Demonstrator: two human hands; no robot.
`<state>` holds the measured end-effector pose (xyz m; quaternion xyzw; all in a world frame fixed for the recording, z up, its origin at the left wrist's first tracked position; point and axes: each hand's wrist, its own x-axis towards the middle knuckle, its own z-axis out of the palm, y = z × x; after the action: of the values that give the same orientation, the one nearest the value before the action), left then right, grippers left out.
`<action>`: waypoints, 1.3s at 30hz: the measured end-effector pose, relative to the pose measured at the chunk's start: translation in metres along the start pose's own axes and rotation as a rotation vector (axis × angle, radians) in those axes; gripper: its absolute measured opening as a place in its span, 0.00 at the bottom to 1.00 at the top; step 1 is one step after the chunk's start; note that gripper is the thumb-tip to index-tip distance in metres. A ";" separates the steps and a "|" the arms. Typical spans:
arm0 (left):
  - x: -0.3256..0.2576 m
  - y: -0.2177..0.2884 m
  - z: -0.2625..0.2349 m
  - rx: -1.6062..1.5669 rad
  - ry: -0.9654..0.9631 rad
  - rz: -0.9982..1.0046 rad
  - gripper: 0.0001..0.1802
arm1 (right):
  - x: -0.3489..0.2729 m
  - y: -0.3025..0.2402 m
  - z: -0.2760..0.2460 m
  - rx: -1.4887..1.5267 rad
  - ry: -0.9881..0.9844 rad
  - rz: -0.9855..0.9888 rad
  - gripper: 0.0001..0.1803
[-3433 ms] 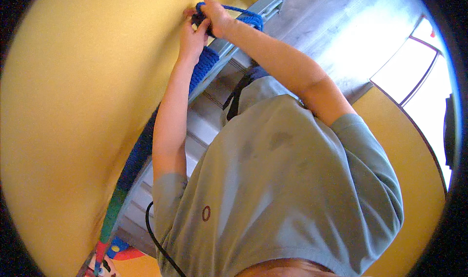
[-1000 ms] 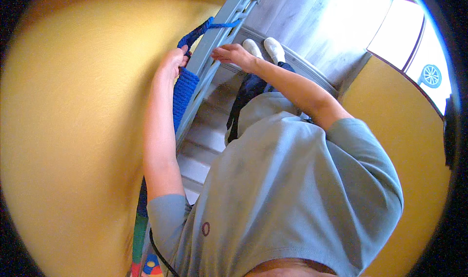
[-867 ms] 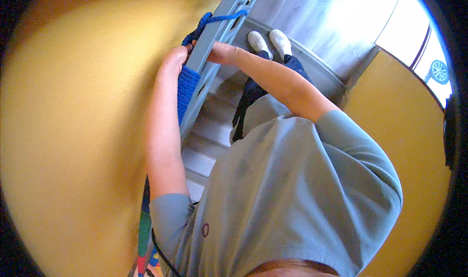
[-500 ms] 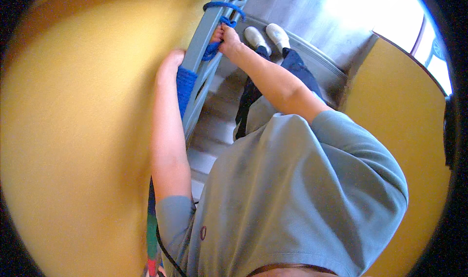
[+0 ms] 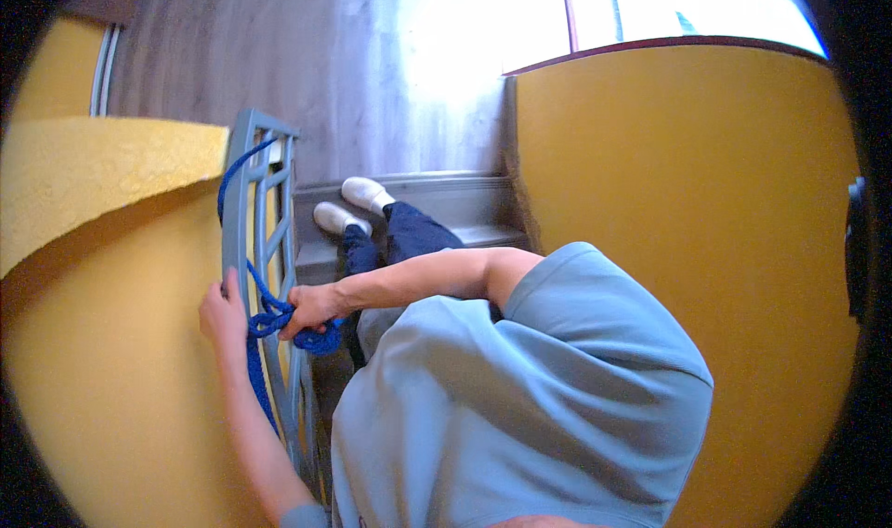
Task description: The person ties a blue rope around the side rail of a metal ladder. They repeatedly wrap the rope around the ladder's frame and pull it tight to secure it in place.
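Observation:
My right hand is closed around a bunched blue cord on the inner side of a grey metal railing. Loose coils of the cord hang below the fingers. One stretch loops over the railing's far part, and another blue length runs down along the bars nearer me. On the wall side, my left hand presses against the railing's outer edge, its fingers curled. Whatever lies in those fingers is hidden.
A yellow wall rises close by on the left; another yellow wall stands on the right. Steps lie beneath my white shoes. A wooden floor spreads beyond, with bright glare at the far right.
My view has swung so the railing now stands more upright at left. My left hand has come out from behind the rail, and more blue cord shows loose at my right hand.

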<state>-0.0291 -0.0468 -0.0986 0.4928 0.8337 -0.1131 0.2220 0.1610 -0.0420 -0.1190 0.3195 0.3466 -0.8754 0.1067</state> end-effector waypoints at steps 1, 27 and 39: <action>-0.019 0.011 -0.010 0.066 -0.044 0.013 0.28 | -0.008 -0.004 0.002 0.081 0.027 -0.030 0.17; 0.023 -0.037 0.030 -0.505 -0.506 -0.023 0.21 | 0.009 0.006 0.005 -0.813 0.312 -0.303 0.13; -0.029 0.019 -0.008 0.145 -0.084 -0.112 0.22 | -0.022 0.017 0.022 -0.738 0.499 -0.385 0.13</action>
<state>-0.0024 -0.0570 -0.0769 0.4549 0.8396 -0.2062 0.2137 0.1742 -0.0697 -0.1019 0.3906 0.7020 -0.5943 -0.0376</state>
